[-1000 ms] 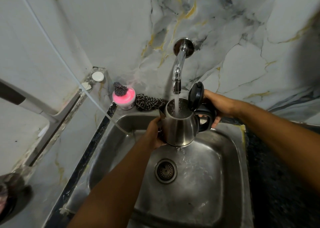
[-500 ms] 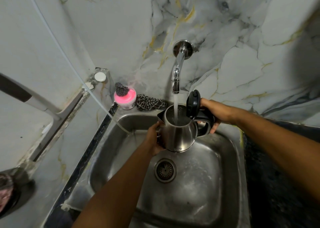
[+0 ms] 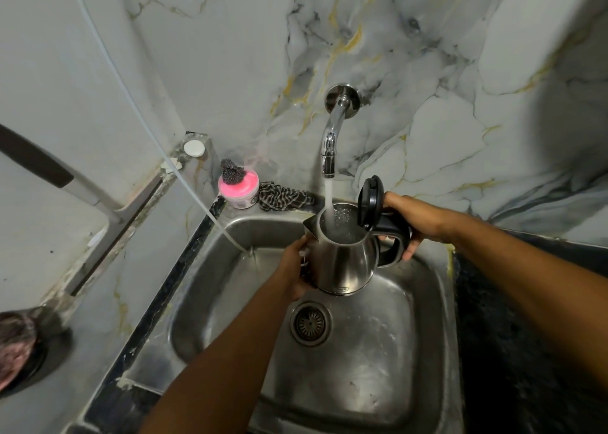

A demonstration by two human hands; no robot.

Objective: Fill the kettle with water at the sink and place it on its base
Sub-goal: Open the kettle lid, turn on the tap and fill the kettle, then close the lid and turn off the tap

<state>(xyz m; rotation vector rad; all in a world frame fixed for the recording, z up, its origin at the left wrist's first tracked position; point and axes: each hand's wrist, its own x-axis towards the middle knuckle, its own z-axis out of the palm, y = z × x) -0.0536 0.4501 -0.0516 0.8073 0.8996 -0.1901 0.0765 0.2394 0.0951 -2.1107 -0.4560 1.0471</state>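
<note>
A steel kettle (image 3: pixel 345 262) with a black handle hangs upright over the steel sink (image 3: pixel 427 288), its black lid (image 3: pixel 370 201) flipped open. Water runs from the chrome wall tap (image 3: pixel 330 144) straight into the kettle's mouth. My left hand (image 3: pixel 294 269) presses against the kettle's left side under the spout. My right hand (image 3: pixel 411 219) is wrapped around the handle. The kettle's base is not in view.
A pink tub (image 3: pixel 238 188) with a dark scrubber on top and a striped cloth (image 3: pixel 281 198) sit on the ledge behind the sink. A thin white hose (image 3: pixel 184 183) runs down into the basin. The drain (image 3: pixel 309 323) lies below the kettle. Dark counter (image 3: pixel 526 351) at right.
The kettle has sunk slightly lower under the tap with both hands on it. Water keeps pouring in.
</note>
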